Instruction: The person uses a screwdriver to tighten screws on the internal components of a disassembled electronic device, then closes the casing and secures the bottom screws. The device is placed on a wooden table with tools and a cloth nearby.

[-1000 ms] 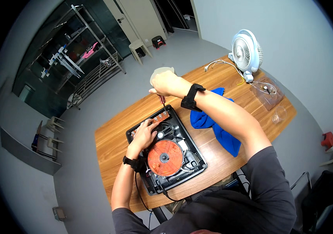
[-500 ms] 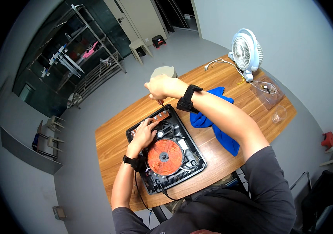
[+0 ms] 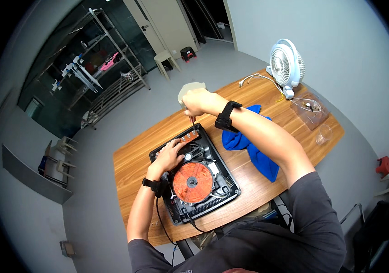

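An opened induction cooker lies tilted on the wooden table, its round orange-red coil exposed. Along its far end runs a narrow orange circuit board with several round metal contacts. My left hand rests over this board, fingers stretched across it and thumb apart. My right hand is closed around a screwdriver with a reddish handle, held upright. The tip points down at the board's right end; I cannot tell exactly what it touches.
A blue cloth lies right of the cooker. At the far right stand a white fan with its cable, a clear plastic bag with small parts, and a clear cup. A pale stool stands behind the table's far edge.
My right hand has shifted slightly right and down, and more of the screwdriver shows, now more upright. My left hand stays on the board. The whole view has shifted a little.
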